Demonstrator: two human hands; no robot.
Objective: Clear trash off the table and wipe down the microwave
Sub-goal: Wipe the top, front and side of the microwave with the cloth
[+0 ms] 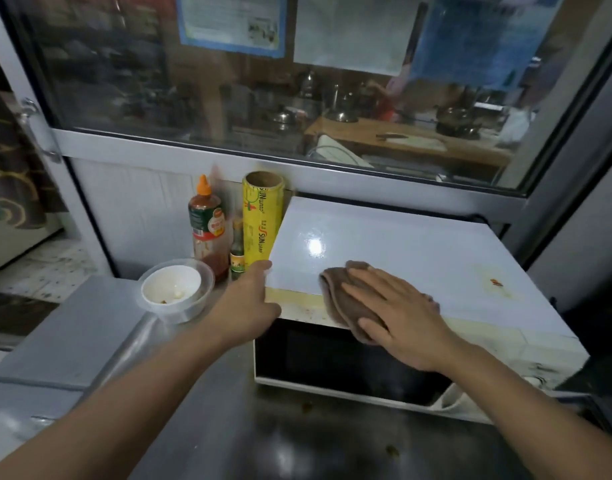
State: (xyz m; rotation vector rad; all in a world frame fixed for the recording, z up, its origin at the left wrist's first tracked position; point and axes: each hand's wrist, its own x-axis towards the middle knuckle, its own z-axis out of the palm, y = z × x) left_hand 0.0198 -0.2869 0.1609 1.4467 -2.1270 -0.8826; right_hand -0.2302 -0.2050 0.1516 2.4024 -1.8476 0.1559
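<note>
The microwave (401, 306) sits at the back right of the steel table (211, 427), against the window frame. A brown cloth (339, 299) lies over the front edge of its white top, partly hanging toward the dark door.

The right hand (398, 317) lies flat on the cloth with straight, spread fingers (363, 292), pressing rather than gripping. The left hand (252, 299) reaches to the top's front left corner; its fingers touch or hook that edge, but how far they curl I cannot tell.

The cloth looks soft and limp, so it will likely bunch and slide unless a flat palm keeps it spread; pressing from above suits it better than pinching. The glossy top should let it glide easily. The microwave is probably heavy and rigid, yet it may creep on smooth steel under sideways strokes, so bracing at that left corner seems sensible. A yellowish stain (498, 284) with a red fleck marks the top's right side and may need firmer rubbing.

At the microwave's left stand a wrap roll (263, 223), a sauce bottle (207, 226) and a small bottle (237, 251), with a plastic bowl (176, 289) in front; a wide stroke could knock them.
</note>
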